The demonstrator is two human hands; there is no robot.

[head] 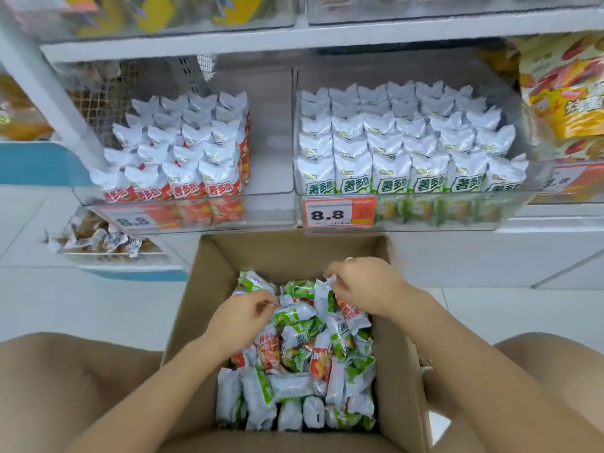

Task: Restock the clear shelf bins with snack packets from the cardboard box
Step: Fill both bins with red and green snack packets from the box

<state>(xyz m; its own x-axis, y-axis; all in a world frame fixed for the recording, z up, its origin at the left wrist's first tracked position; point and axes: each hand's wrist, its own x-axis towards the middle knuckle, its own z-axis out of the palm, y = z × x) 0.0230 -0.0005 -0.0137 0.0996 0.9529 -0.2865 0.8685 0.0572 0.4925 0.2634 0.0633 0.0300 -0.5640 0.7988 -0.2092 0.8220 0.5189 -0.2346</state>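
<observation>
At the middle left of the frame, a clear bin [261, 132] holds upright red packets [183, 152] in rows, with bare space at its right. The right bin [536, 178] is full of green packets [398, 148]. Below, the cardboard box [196, 289] contains mixed packets. The left hand [242, 312] curls into them; what it holds I cannot tell. The right hand [366, 286] pinches a red packet [346, 308].

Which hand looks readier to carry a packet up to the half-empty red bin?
Probably the right hand: it already pinches a red packet by its end. The left hand only digs among green ones, though the red bin sits on its side.
</observation>
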